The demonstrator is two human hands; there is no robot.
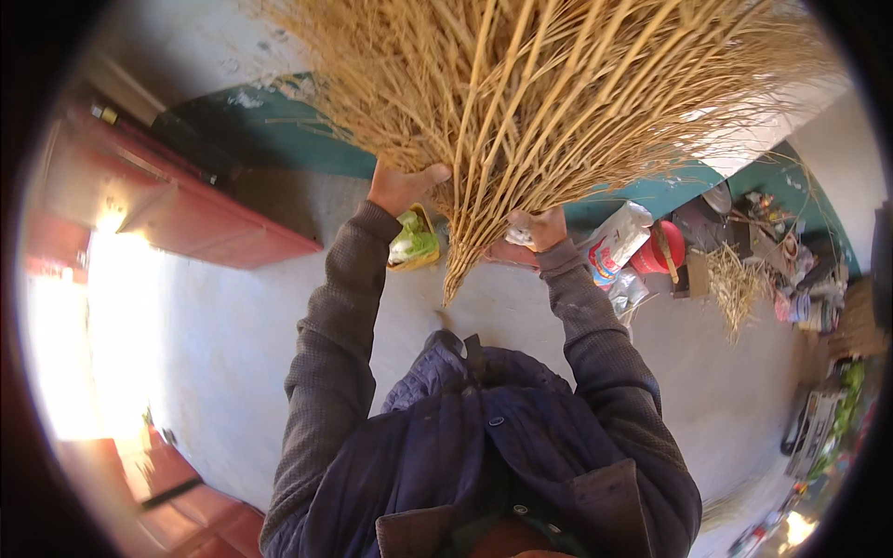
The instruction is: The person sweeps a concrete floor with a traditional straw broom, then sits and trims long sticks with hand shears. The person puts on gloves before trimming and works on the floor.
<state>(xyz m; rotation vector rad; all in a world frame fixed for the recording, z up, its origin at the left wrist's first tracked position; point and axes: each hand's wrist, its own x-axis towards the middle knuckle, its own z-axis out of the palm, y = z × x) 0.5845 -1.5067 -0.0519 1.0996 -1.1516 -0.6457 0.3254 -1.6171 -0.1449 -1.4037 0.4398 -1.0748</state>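
A large bundle of dry, straw-coloured stalks [493, 158] is held upright in front of me. Its thin branching tops fan out across the upper part of the view, and its butt ends narrow to a point at the bottom. My left hand [406, 186] grips it from the left, thumb laid across the stalks and fingers hidden behind them. On the other side, a little lower, my right hand [539, 229] is closed against the bundle's narrow part, with its fingers partly hidden. Some whitish material shows by the right thumb; I cannot make out what it is.
Behind the bundle, a yellow container [416, 244] holds leafy greens. To the right are a white sack [616, 240], a red bucket [662, 249] and a loose heap of straw [738, 284]. A red cabinet [186, 209] stands at the left, beside a bright doorway [102, 325].
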